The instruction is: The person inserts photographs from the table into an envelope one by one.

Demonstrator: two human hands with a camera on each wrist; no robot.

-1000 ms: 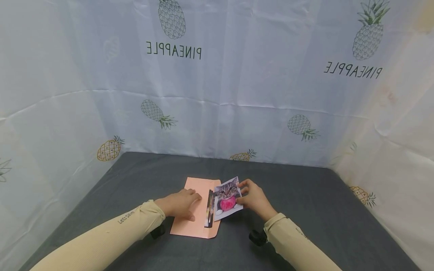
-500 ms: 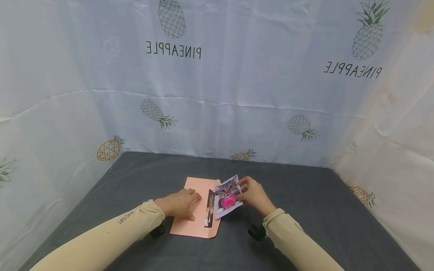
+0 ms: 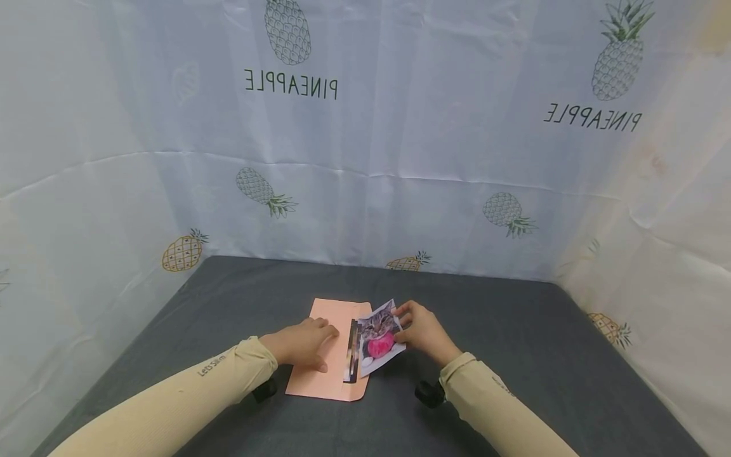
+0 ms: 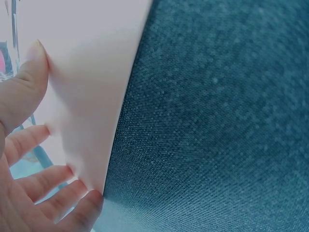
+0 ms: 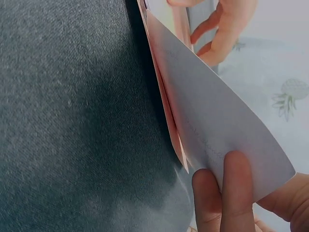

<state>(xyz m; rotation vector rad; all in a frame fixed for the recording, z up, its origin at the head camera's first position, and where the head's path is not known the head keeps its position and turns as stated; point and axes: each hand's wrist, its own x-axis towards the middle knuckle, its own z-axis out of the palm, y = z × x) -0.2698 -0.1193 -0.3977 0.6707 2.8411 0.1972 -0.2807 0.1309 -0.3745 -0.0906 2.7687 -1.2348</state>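
A pink envelope (image 3: 325, 384) lies flat on the dark cloth, its flap side toward the right. The left hand (image 3: 305, 344) rests on it with fingers spread, thumb and fingertips touching the paper in the left wrist view. Dark-edged photos (image 3: 352, 352) stick partly out of the envelope's opening. The right hand (image 3: 425, 331) pinches a cat photo (image 3: 379, 339) with a pink shape on it by its right edge. That photo is tilted, its left edge over the opening beside the other photos. Its white back (image 5: 207, 116) fills much of the right wrist view.
Dark grey cloth (image 3: 502, 355) covers the table around the envelope. A white curtain (image 3: 388, 127) printed with pineapples hangs behind and along both sides. Black wrist cameras show beneath both wrists, one black camera (image 3: 429, 393) under the right.
The right hand first raises the cat photo slightly, then brings it left and down, closer over the envelope's opening. The left hand and envelope stay nearly still.
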